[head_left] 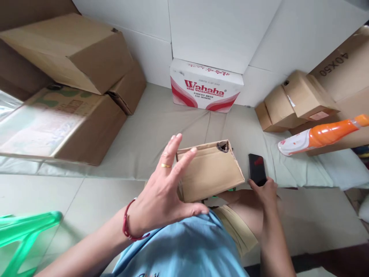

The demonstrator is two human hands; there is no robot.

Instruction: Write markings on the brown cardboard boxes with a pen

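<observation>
A small brown cardboard box (pixel 211 171) rests on my lap, with a dark torn hole at its far corner. My left hand (pixel 164 190) is spread flat against the box's left side, fingers stretched out, a gold ring on one finger and a red band at the wrist. My right hand (pixel 266 192) lies on my knee to the right of the box, its fingers curled around the near end of a black phone (pixel 257 169).
A white and red "Wahaha" carton (pixel 205 85) stands against the white wall. Large brown cartons (pixel 69 54) are stacked at the left, smaller ones (pixel 296 102) at the right. An orange and white bottle (pixel 323 136) lies on the pale mat. A green plastic stool (pixel 23 234) is at the lower left.
</observation>
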